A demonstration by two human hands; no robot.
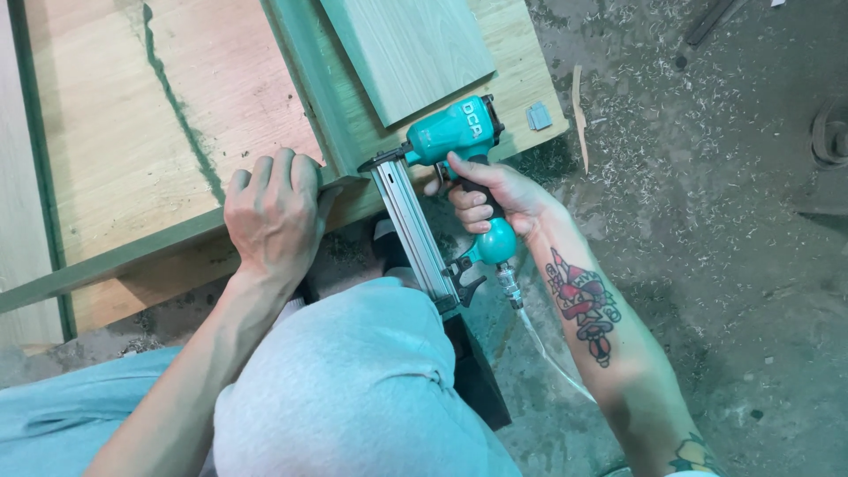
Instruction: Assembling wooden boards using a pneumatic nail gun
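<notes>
My right hand [488, 196] grips the handle of a teal pneumatic nail gun [455, 132]. Its nose presses against the corner where two green-painted wooden strips [305, 84] meet. The gun's long silver magazine [411, 231] slopes down toward my knee, and a clear air hose [541, 343] trails from the handle's base. My left hand [274, 212] clamps over the lower green strip [132, 252] right beside the corner, fingers curled on top of it. The strips lie on a plywood sheet [115, 124].
A pale green board [406, 49] lies on the plywood above the gun. A small strip of nails [538, 116] rests near the plywood's edge. The concrete floor [707, 221] is littered with wood shavings. My grey-clad knee [344, 380] fills the lower centre.
</notes>
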